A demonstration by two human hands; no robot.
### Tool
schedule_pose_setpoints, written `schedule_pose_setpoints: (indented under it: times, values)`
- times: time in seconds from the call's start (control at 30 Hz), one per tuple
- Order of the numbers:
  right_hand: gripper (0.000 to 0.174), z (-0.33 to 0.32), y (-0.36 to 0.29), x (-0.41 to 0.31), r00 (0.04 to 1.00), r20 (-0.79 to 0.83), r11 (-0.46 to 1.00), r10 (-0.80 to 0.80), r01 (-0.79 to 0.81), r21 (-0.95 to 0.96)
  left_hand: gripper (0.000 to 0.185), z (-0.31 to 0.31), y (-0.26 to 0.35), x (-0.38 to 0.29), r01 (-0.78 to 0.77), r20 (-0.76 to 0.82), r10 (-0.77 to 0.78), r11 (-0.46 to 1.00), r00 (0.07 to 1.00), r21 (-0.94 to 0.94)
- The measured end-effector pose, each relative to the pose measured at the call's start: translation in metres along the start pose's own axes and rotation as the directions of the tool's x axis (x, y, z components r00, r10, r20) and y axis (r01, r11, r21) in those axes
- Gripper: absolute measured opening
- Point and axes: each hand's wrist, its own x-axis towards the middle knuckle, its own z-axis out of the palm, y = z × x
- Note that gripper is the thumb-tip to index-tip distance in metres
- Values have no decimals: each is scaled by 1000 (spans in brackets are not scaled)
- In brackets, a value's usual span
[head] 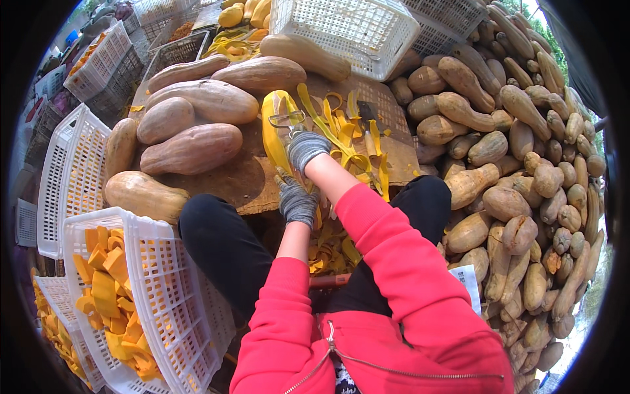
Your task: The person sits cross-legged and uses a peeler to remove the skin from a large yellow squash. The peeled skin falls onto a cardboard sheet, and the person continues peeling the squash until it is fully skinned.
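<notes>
A long squash (275,130), peeled to yellow over much of its surface, lies lengthwise on the board in front of me. My left hand (298,199), in a grey knit glove, grips its near end. In my right hand (307,147), gloved the same way, is a metal peeler (289,119), its wide blade against the upper part of the squash. Yellow peel strips (344,130) are strewn on the board just right of my right hand. Below my hands, more peelings (334,251) fill a container between my knees.
Several unpeeled squashes (192,148) rest along the left of the wooden board (236,189). A white plastic crate (147,276) of orange squash chunks stands at my left knee. A large squash heap (492,147) rises on the right. Another white crate (339,34) is at the back.
</notes>
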Motion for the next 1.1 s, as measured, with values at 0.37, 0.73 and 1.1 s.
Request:
schedule_pose_setpoints:
  times: [0.37, 0.73, 1.1]
  values:
    - [55, 32, 71, -158, 999, 42, 933, 7, -22, 360, 131, -7, 0, 5, -3, -131, 8, 999, 991, 37]
    - [67, -23, 70, 115, 1000, -20, 855, -1, 11, 518, 122, -2, 18, 21, -234, -279, 237, 971, 931, 45]
    - [49, -22, 48, 79, 980, -22, 939, -197, 195, 282, 124, 20, 34, 35, -113, -226, 94, 991, 970, -72]
